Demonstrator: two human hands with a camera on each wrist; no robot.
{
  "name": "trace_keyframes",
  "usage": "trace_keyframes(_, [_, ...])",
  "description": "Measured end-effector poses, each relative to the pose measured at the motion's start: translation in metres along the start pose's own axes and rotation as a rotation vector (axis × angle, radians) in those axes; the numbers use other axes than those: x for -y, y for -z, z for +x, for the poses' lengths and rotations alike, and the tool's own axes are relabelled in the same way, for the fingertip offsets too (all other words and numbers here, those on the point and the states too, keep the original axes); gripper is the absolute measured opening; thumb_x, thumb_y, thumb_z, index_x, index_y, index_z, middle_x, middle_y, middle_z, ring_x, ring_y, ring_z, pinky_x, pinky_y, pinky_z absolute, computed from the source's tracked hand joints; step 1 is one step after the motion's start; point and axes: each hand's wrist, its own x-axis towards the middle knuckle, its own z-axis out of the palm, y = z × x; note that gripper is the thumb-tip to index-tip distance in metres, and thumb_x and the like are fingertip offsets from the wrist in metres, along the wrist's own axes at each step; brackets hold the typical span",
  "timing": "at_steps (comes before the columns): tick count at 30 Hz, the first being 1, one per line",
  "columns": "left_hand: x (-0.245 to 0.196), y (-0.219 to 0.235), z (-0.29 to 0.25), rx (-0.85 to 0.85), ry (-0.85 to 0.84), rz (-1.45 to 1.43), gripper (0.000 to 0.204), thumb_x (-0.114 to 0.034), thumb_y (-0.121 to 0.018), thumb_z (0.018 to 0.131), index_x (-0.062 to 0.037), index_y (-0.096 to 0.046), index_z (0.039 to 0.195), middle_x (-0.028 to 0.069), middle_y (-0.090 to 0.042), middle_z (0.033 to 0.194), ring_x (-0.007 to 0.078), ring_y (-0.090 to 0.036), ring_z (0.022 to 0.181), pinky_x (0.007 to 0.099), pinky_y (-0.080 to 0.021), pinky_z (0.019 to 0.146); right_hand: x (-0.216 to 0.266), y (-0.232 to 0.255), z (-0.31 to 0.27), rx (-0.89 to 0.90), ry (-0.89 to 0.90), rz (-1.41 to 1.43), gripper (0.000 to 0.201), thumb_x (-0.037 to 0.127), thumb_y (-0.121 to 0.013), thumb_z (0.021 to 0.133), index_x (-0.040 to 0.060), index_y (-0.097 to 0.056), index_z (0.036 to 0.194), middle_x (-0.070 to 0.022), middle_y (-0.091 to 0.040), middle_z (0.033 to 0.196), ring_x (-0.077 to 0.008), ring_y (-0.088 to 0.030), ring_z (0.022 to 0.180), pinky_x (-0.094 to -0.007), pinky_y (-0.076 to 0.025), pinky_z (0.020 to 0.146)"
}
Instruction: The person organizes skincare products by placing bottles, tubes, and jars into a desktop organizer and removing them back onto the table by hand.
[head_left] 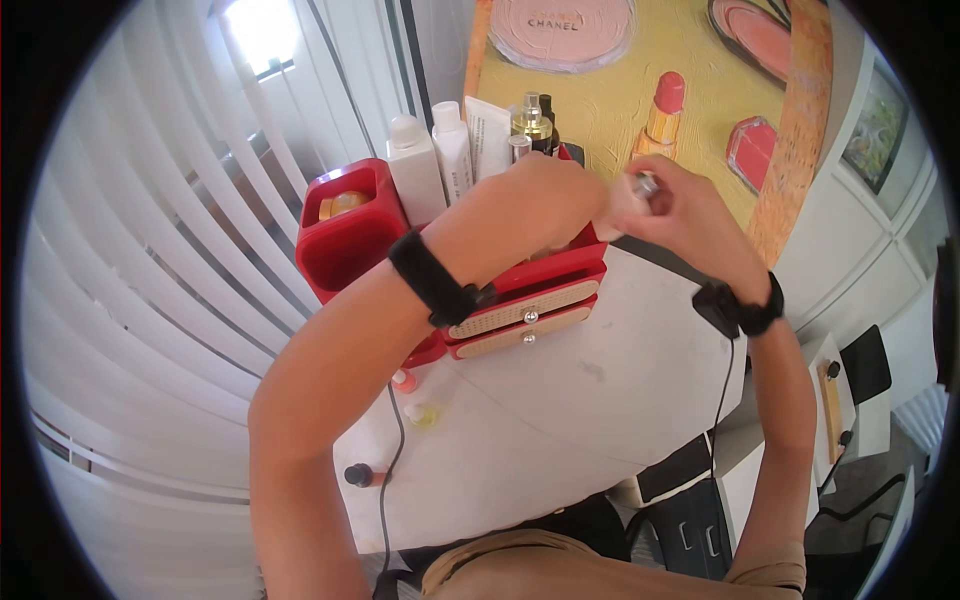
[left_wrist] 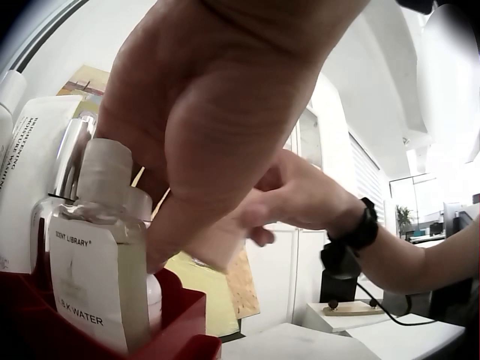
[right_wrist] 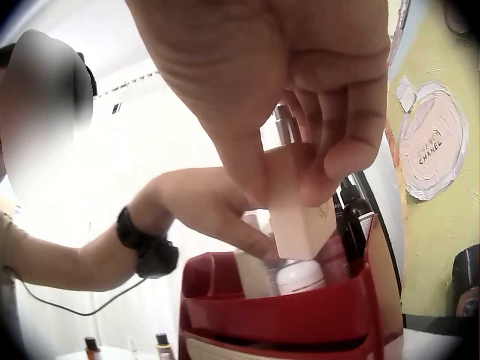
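My right hand (head_left: 690, 215) (right_wrist: 300, 82) grips a pale pink square bottle (head_left: 625, 200) (right_wrist: 300, 225) with a silver top, held upright just above the red organizer (head_left: 565, 265) (right_wrist: 292, 319). Over the organizer's right part, my left hand (head_left: 555, 200) (left_wrist: 202, 127) reaches down with fingers extended among the bottles. Close below its fingers, in the right wrist view, stands a white round-topped item (right_wrist: 300, 277); whether they touch it I cannot tell. A clear bottle with a white label (left_wrist: 86, 277) stands beside the left thumb.
White bottles (head_left: 415, 175) and a tube (head_left: 488, 140) stand in the organizer, left of a gold-topped perfume (head_left: 533, 118). Small bottles lie or stand on the white table (head_left: 500, 430): a dark-capped one (head_left: 358, 475) and others nearer the drawers. A painted picture (head_left: 600, 110) stands behind.
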Motion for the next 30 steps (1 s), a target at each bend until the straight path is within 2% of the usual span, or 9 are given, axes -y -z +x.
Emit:
trace_keyframes(2, [0.0, 0.008, -0.004, 0.12, 0.053, -0.007, 0.023, -0.009, -0.079, 0.074, 0.0001, -0.074, 0.094, 0.0166, -0.073, 0.104, 0.0369, -0.07, 0.099, 0.0441, -0.056, 0.087, 0.002, -0.01, 0.023, 0.1, 0.026, -0.019, 0.046, 0.026, -0.081, 0.08, 0.0003, -0.063, 0.114, -0.0118, -0.067, 0.08, -0.0211, -0.064, 0.074, -0.0319, -0.052, 0.073])
trace_keyframes(6, [0.016, 0.013, -0.062, -0.563, -0.108, -0.159, 0.016, -0.012, -0.062, 0.092, -0.0007, -0.07, 0.101, 0.0132, -0.069, 0.105, 0.0336, -0.064, 0.104, 0.0415, -0.05, 0.096, -0.016, -0.033, 0.057, 0.238, 0.052, -0.21, 0.047, 0.024, -0.077, 0.081, -0.0005, -0.061, 0.118, -0.0159, -0.07, 0.092, -0.0312, -0.067, 0.084, -0.0379, -0.053, 0.079])
trace_keyframes(10, [0.018, 0.01, -0.16, -0.447, 0.039, -0.283, 0.019, -0.013, -0.065, 0.092, -0.0006, -0.066, 0.106, 0.0131, -0.068, 0.102, 0.0331, -0.064, 0.099, 0.0414, -0.051, 0.091, -0.069, -0.062, 0.06, -0.003, 0.433, -0.347, 0.06, 0.012, -0.077, 0.077, 0.004, -0.058, 0.133, -0.0129, -0.064, 0.098, -0.0334, -0.065, 0.088, -0.041, -0.052, 0.081])
trace_keyframes(12, [0.018, 0.001, -0.208, -0.129, 0.26, -0.517, 0.02, -0.013, -0.068, 0.092, 0.0, -0.065, 0.107, 0.0136, -0.067, 0.101, 0.0324, -0.063, 0.098, 0.0413, -0.051, 0.087, -0.034, -0.044, 0.035, -0.065, 0.329, -0.402, 0.057, 0.014, -0.075, 0.083, 0.0075, -0.056, 0.137, -0.0167, -0.066, 0.107, -0.0315, -0.065, 0.089, -0.0412, -0.054, 0.079])
trace_keyframes(14, [0.026, -0.031, -0.258, -0.047, 0.292, -0.569, 0.026, -0.015, -0.072, 0.091, -0.0019, -0.065, 0.112, 0.013, -0.066, 0.105, 0.0318, -0.063, 0.098, 0.0411, -0.052, 0.085, 0.002, -0.039, 0.0, -0.008, 0.116, -0.297, 0.058, 0.011, -0.077, 0.083, 0.01, -0.057, 0.137, -0.0143, -0.065, 0.106, -0.0267, -0.063, 0.084, -0.0379, -0.053, 0.075])
trace_keyframes(16, [0.021, -0.05, -0.296, 0.019, 0.347, -0.609, 0.029, -0.017, -0.074, 0.09, -0.003, -0.065, 0.115, 0.0126, -0.065, 0.108, 0.0311, -0.063, 0.098, 0.0411, -0.052, 0.085, 0.032, -0.07, -0.042, 0.31, 0.071, -0.011, 0.057, 0.013, -0.079, 0.083, 0.008, -0.057, 0.136, -0.0115, -0.062, 0.104, -0.0231, -0.06, 0.08, -0.0342, -0.053, 0.072])
trace_keyframes(18, [0.01, -0.062, -0.324, 0.257, 0.426, -0.744, 0.04, -0.021, -0.077, 0.089, -0.006, -0.062, 0.123, 0.0118, -0.064, 0.116, 0.0298, -0.064, 0.1, 0.0399, -0.052, 0.086, 0.067, -0.118, -0.074, 0.537, 0.226, 0.076, 0.061, 0.01, -0.078, 0.085, 0.0107, -0.054, 0.14, -0.0072, -0.061, 0.112, -0.0173, -0.061, 0.079, -0.0313, -0.053, 0.073])
trace_keyframes(24, [-0.032, -0.111, -0.346, 0.326, 0.338, -0.716, 0.04, -0.025, -0.073, 0.089, -0.0088, -0.06, 0.123, 0.0129, -0.064, 0.119, 0.035, -0.065, 0.105, 0.0434, -0.053, 0.087, 0.061, -0.279, -0.1, 0.609, 0.473, 0.143, 0.04, 0.019, -0.075, 0.087, 0.008, -0.058, 0.121, -0.013, -0.062, 0.118, -0.0331, -0.065, 0.093, -0.0416, -0.055, 0.083])
trace_keyframes(30, [-0.033, -0.117, -0.336, 0.268, 0.393, -0.754, 0.027, -0.023, -0.073, 0.091, -0.0061, -0.064, 0.109, 0.0138, -0.065, 0.106, 0.035, -0.067, 0.095, 0.0447, -0.054, 0.081, 0.065, -0.23, -0.098, 0.751, 0.332, 0.128, 0.032, 0.02, -0.074, 0.089, 0.0084, -0.06, 0.115, -0.013, -0.065, 0.109, -0.034, -0.067, 0.091, -0.0416, -0.055, 0.081])
